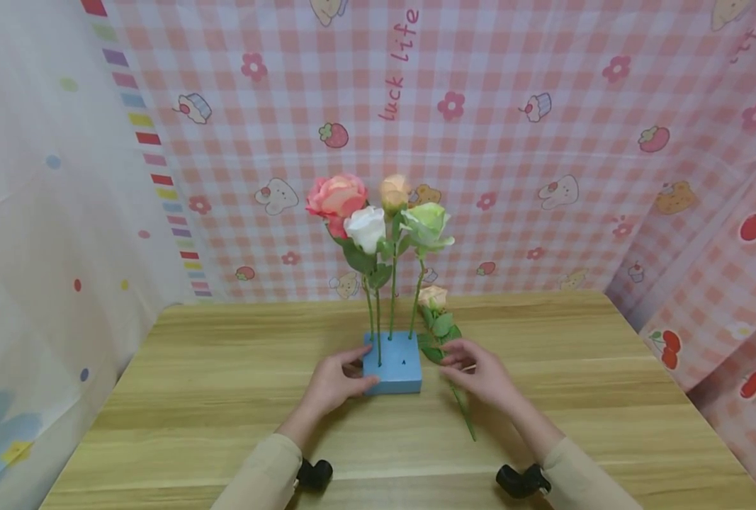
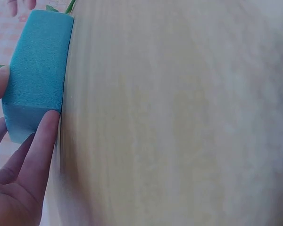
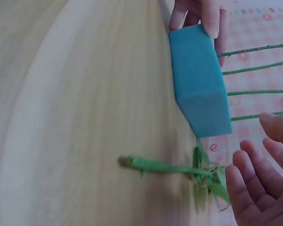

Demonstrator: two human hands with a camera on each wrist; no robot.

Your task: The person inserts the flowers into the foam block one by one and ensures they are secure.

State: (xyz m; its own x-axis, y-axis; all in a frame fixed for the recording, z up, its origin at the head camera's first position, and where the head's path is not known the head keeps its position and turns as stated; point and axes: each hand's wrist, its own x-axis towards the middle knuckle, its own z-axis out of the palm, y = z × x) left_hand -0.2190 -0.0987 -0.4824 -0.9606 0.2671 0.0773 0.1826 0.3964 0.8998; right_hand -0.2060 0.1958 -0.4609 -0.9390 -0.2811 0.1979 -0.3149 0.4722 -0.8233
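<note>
A blue foam block sits on the table with several artificial flowers upright in it: a coral-pink bloom, a white rose, a peach bud and a pale green rose. A small dark hole shows in its top near the front right. My left hand grips the block's left side between thumb and fingers. Right of the block lies a peach rose, its stem pointing toward me. Over that stem hovers my right hand, fingers loosely bent and apart from it in the right wrist view.
The wooden table ends at a pink checked cloth hanging behind it. Another patterned cloth hangs at the right, and a white dotted one at the left. Black devices are worn at both wrists.
</note>
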